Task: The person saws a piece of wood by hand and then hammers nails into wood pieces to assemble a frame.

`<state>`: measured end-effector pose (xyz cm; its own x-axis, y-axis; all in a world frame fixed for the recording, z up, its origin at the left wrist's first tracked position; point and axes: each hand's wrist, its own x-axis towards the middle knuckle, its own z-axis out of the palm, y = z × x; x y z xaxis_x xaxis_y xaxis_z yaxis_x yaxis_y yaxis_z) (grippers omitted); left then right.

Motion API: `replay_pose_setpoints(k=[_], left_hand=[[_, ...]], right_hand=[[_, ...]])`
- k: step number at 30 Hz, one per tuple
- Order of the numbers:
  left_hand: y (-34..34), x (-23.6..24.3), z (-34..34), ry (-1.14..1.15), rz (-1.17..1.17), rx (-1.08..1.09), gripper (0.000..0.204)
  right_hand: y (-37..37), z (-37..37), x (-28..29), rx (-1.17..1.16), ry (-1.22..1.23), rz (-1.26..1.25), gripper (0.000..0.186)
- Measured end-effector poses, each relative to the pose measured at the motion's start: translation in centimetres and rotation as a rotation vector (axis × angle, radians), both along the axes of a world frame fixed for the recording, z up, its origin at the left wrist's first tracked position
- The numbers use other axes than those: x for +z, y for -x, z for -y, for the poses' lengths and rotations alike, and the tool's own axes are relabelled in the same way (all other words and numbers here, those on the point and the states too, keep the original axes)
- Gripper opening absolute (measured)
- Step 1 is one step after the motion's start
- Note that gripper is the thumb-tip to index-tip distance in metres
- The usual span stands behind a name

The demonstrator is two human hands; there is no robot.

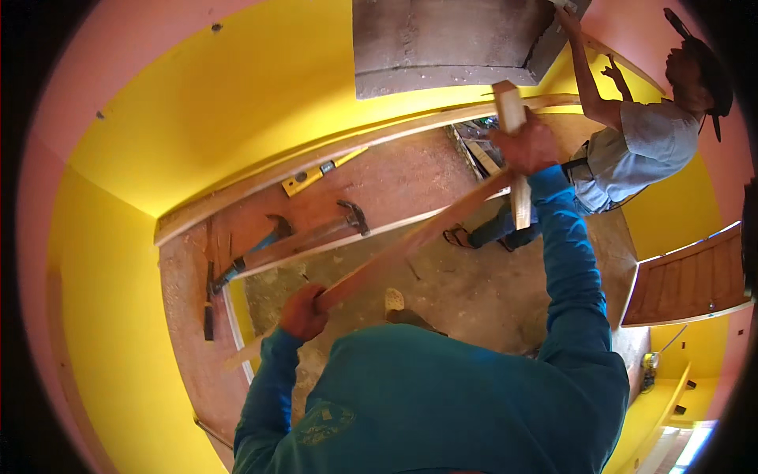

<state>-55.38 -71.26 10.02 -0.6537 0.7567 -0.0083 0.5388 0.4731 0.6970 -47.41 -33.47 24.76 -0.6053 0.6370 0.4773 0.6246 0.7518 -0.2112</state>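
Note:
My left hand is closed around a long reddish wooden strip, which slants up and right across the view. My right hand, raised, grips a short, pale wooden piece that stands crosswise at the strip's upper end; whether my fingers also hold the strip is unclear. Behind the strip, on a wooden counter along the yellow wall, lie a yellow level, a hammer with a dark head, a hammer with a blue handle and a long dark-handled tool.
At right, another person in a grey shirt and dark cap reaches up beside a dark panel on the wall. Wood offcuts lie at the counter's right end. A brown door is at right. Below is a concrete floor.

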Motion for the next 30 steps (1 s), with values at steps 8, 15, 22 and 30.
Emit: replay_pose_setpoints(k=[8, 15, 22, 30], left_hand=[[-3.9, 3.5, -2.0, -0.187, 0.171, -0.257, 0.028], [-5.1, 2.5, -7.4, -0.338, 0.243, -0.185, 0.027], [-2.7, -19.6, -11.2, -0.361, 0.487, -0.045, 0.031], [-1.5, -18.7, -16.1, -0.257, 1.494, 0.300, 0.016]], right_hand=[[-11.5, -6.8, 2.8, -0.029, 0.065, -0.063, 0.035], [-14.4, -4.8, 1.1, -0.183, 0.077, 0.094, 0.045], [-10.8, 2.8, -4.0, 0.102, 0.039, 0.095, 0.030], [-10.8, 3.9, -9.4, 0.158, 0.224, 0.284, 0.028]])
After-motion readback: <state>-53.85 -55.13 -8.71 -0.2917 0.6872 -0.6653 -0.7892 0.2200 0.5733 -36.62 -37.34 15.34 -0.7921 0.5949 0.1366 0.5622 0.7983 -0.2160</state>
